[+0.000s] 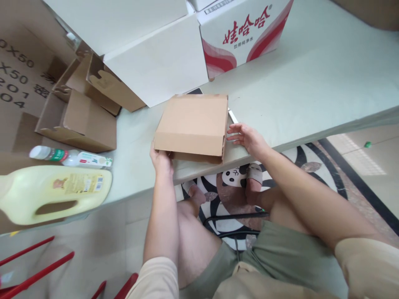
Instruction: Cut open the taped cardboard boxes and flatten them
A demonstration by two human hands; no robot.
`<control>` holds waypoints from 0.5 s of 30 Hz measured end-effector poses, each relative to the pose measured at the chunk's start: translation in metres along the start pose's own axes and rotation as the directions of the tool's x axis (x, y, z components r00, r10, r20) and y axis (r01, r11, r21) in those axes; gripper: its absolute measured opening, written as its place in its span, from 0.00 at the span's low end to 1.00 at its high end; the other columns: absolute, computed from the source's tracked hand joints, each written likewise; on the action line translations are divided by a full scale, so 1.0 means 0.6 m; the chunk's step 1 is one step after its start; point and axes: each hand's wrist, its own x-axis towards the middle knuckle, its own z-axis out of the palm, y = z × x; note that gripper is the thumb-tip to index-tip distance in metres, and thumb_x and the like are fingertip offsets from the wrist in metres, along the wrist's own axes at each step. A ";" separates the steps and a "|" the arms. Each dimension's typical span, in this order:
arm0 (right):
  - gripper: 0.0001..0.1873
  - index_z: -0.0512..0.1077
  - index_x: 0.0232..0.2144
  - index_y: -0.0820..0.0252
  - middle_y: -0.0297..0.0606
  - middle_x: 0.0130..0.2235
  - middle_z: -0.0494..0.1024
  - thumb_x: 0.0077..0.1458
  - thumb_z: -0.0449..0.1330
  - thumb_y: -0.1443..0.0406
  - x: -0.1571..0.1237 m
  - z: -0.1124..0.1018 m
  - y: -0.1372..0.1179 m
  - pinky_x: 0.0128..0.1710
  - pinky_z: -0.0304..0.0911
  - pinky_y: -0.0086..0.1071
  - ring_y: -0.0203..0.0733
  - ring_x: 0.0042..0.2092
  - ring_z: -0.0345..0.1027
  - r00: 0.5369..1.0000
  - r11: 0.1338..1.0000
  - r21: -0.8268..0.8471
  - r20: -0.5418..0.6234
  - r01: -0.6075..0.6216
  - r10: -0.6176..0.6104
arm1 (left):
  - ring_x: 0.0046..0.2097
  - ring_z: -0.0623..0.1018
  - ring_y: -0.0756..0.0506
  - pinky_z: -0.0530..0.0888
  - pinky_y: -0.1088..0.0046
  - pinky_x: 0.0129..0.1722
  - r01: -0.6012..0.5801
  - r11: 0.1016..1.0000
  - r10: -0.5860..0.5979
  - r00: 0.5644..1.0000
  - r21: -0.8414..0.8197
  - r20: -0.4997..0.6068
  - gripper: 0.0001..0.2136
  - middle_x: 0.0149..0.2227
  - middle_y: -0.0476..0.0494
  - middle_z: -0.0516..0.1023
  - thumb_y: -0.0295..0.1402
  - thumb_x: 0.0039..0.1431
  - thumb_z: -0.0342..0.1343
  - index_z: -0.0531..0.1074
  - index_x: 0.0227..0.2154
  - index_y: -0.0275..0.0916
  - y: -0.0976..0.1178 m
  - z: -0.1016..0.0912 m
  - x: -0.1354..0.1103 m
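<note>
Cardboard box [193, 118] in left grip [162, 160]

You seem to be in a packing workspace: corrugated boxes [90, 120] left of your fingers [236, 130], a Wahaha drinking-water carton [240, 56] beyond them.

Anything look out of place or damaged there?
A small green scrap lies on the floor at far right, looking like stray litter. On the cardboard box, the front flap isn't flush, leaving a shadowed gap beneath. I see no spill.
</note>
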 end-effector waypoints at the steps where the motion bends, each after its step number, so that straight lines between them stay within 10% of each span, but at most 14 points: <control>1: 0.25 0.75 0.43 0.52 0.38 0.46 0.81 0.48 0.63 0.44 0.000 -0.001 0.001 0.44 0.70 0.41 0.46 0.44 0.77 1.000 1.000 -0.013 0.005 -0.003 0.003 | 0.38 0.78 0.46 0.72 0.76 0.30 0.006 1.000 -0.006 1.000 0.008 -0.002 0.25 0.40 0.45 0.79 0.42 0.34 0.73 0.77 0.40 0.44 0.000 0.000 0.000; 15: 0.22 0.76 0.42 0.51 0.38 0.44 0.81 0.51 0.62 0.46 -0.002 -0.001 0.000 0.42 0.69 0.41 0.45 0.42 0.76 1.000 0.997 -0.079 0.027 -0.007 0.009 | 0.42 0.78 0.43 0.72 0.74 0.30 0.028 0.998 -0.028 1.000 0.052 0.004 0.26 0.44 0.42 0.80 0.45 0.33 0.72 0.78 0.39 0.45 0.001 0.000 -0.002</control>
